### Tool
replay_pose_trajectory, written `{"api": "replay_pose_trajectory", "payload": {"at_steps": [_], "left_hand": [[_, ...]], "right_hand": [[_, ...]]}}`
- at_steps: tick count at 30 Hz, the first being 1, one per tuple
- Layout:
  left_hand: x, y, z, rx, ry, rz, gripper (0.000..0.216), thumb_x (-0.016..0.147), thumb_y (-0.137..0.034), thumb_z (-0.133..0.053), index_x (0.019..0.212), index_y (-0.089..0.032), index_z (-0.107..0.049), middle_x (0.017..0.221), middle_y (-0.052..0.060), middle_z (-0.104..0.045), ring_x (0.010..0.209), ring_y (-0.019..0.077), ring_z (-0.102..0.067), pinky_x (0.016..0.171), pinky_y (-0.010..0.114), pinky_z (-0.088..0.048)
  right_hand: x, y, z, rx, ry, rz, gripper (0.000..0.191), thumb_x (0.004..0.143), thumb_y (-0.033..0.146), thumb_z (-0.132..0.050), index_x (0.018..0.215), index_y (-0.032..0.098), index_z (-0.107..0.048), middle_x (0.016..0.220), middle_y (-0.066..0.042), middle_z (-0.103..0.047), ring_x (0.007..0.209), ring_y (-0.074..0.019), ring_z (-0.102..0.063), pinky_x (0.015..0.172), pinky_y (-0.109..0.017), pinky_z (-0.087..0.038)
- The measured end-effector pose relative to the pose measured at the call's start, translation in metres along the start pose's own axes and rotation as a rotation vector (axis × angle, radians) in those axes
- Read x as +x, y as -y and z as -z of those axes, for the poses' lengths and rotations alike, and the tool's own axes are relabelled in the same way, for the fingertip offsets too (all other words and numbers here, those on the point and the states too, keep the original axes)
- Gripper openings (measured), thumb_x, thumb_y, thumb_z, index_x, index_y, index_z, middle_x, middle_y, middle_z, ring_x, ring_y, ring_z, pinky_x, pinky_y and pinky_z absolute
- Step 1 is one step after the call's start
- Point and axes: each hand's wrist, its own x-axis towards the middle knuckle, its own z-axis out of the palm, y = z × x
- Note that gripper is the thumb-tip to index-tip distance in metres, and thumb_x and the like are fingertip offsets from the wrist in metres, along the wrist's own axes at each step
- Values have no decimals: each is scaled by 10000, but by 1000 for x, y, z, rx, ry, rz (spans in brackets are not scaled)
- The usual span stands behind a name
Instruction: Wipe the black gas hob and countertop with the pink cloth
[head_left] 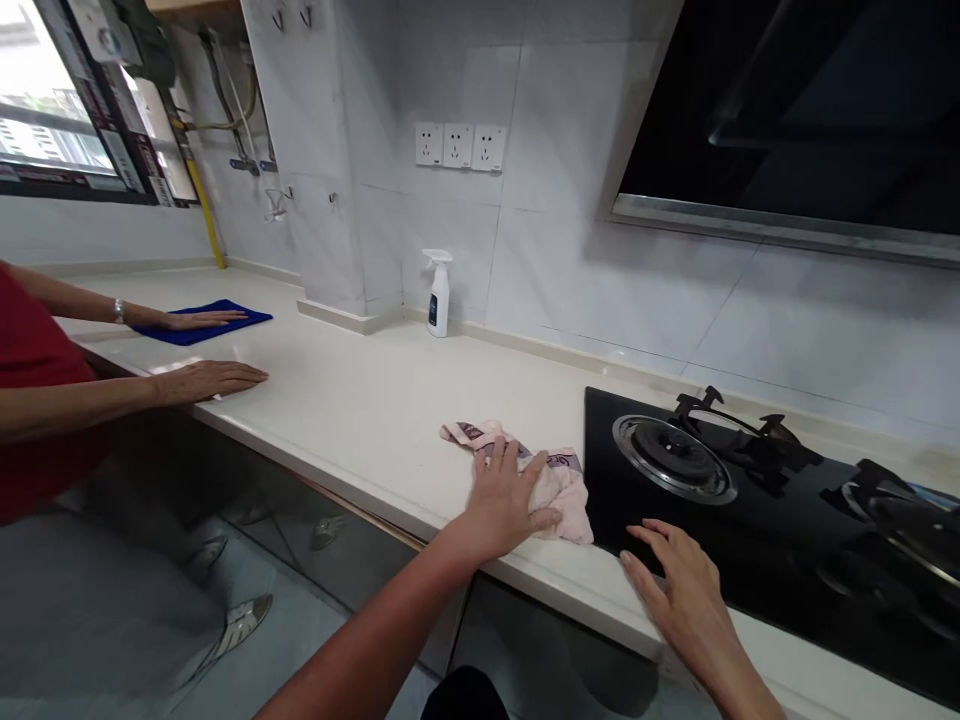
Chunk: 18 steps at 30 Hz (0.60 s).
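Observation:
My left hand (507,500) lies flat with fingers spread on a crumpled pale pink cleaning cloth (568,497) with purple-brown patterned bands. The cloth rests on the cream countertop (360,400), against the left edge of the black glass gas hob (652,520). Over the hob's front edge is my right hand (679,585), empty, its fingers parted and loosely bent. Whether its fingertips touch the glass I cannot tell.
A white spray bottle (439,295) stands by the wall, below several sockets. At the left, a person in red (37,345) presses a blue cloth (202,335) on the counter. Burner rings and a pan support (739,425) rise from the hob. A dark range hood (810,130) juts out above.

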Motion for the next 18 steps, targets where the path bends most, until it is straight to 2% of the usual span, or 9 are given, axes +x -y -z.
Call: {"api": "replay_pose_trajectory", "payload": {"at_steps": [2,4,5,7,10,14,18], "left_hand": [[-11,-1,2,-2,-29,0,962,871,-670,-686,1646,-278,-271,1709,228,-190,1574,474,-133,1179,709,-235],[-24,-3,3,17,-64,-11,1010,802,-615,-798,1624,-282,-315,1714,213,-183,1569,465,-155,1177,690,-261],[-29,-4,3,31,-70,-28,980,783,-582,-832,1594,-281,-372,1704,201,-226,1559,453,-192,1178,669,-279],[-33,-3,2,58,-77,-70,785,825,-528,-816,1500,-282,-500,1643,169,-368,1517,404,-307,1171,609,-325],[-22,3,0,92,-107,-100,537,932,-504,-705,1411,-289,-590,1550,135,-499,1437,346,-428,1145,545,-369],[4,11,1,160,-114,-102,615,884,-555,-744,1417,-283,-599,1492,143,-543,1382,368,-467,1087,530,-402],[17,8,9,241,-144,-114,346,1024,-454,-567,1228,-214,-709,1181,124,-684,1156,297,-586,974,449,-422]], "right_hand": [[-1,0,0,-16,12,9,421,1003,550,-424,1231,286,-660,1326,-114,-625,1275,-326,-568,1051,-569,-424],[-2,0,-2,-31,-2,35,427,1006,548,-424,1239,274,-656,1329,-121,-622,1275,-328,-565,1052,-568,-420],[-2,-1,-3,-38,-14,48,430,1007,545,-423,1237,265,-655,1325,-125,-623,1270,-329,-567,1048,-566,-421],[-2,-1,-5,-49,-43,64,431,1009,532,-418,1229,250,-657,1315,-132,-626,1257,-329,-572,1040,-559,-425],[-1,0,-9,-61,-63,64,425,1005,517,-418,1214,242,-664,1302,-136,-633,1237,-326,-581,1027,-546,-431],[0,1,-10,-49,-58,51,426,1003,503,-413,1215,233,-665,1298,-140,-636,1230,-322,-579,1028,-541,-425],[1,3,-8,-29,-38,40,422,999,499,-425,1223,231,-661,1307,-138,-634,1241,-321,-571,1043,-546,-412]]}}
